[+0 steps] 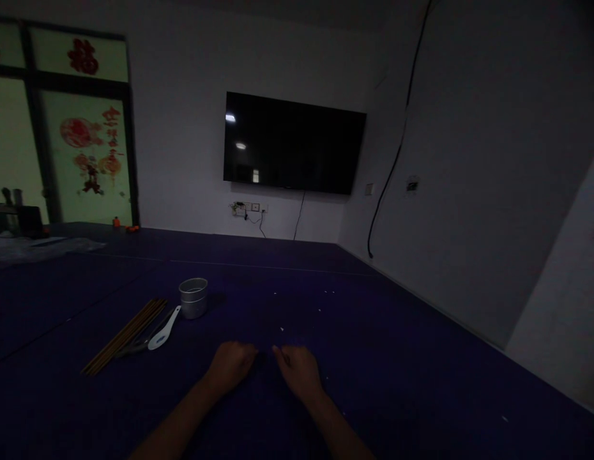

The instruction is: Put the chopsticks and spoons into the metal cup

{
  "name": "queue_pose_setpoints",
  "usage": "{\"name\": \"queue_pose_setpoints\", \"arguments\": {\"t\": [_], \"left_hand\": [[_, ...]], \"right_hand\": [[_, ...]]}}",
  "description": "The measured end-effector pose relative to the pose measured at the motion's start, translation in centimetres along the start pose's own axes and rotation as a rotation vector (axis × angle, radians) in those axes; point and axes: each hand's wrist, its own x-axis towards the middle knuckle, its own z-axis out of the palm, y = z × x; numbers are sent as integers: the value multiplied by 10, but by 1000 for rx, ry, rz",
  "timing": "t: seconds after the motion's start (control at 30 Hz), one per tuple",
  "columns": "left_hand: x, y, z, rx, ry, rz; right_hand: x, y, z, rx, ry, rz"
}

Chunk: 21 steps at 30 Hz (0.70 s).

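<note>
Find left hand [232, 364] and right hand [297, 370] low at near side of dark blue table [397, 383], each curled into a loose fist, thumbs inward, near each other but apart. See no object in either; cannot tell what the palms hide.

Look ahead and left of left hand for the nearest things: white spoon [163, 331], handle end just beside metal cup [193, 300], cannot tell if touching. Farther left, make out a dark slim thing [134, 348], too dim to name, then chopsticks [126, 334] bundled aslant.

Uncurl fingers before any reach; judge left hand better placed. Come at cup from its right side, around the wall, clear of spoon handle. Take spoon mid-handle. Grip chopsticks together from above, being likely to roll apart. Mind the dark thing, crowded between spoon and chopsticks.

Note small white scraps [281, 329] ahead of the hands, barely in the way. Farther off, note crumpled plastic [43, 250] at left, orange things [132, 229] below glass door [89, 153], television [292, 144] on wall, black cable [400, 147] hanging at right.
</note>
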Motion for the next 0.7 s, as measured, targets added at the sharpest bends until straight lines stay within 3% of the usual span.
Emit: {"name": "queue_pose_setpoints", "arguments": {"t": [0.27, 0.4, 0.47, 0.57, 0.7], "left_hand": [[0, 2, -3, 24, -11, 17], [0, -14, -26, 67, 23, -61], [-7, -38, -46, 128, 120, -279], [-29, -89, -75, 220, 304, -734], [-65, -148, -91, 210, 350, -1100]], "right_hand": [[0, -1, 0, 23, 13, -5], [-1, -1, 1, 13, 13, 1], [-1, 0, 1, 19, 9, -3], [0, 2, 1, 30, 17, 13], [2, 4, 2, 45, 19, 38]]}}
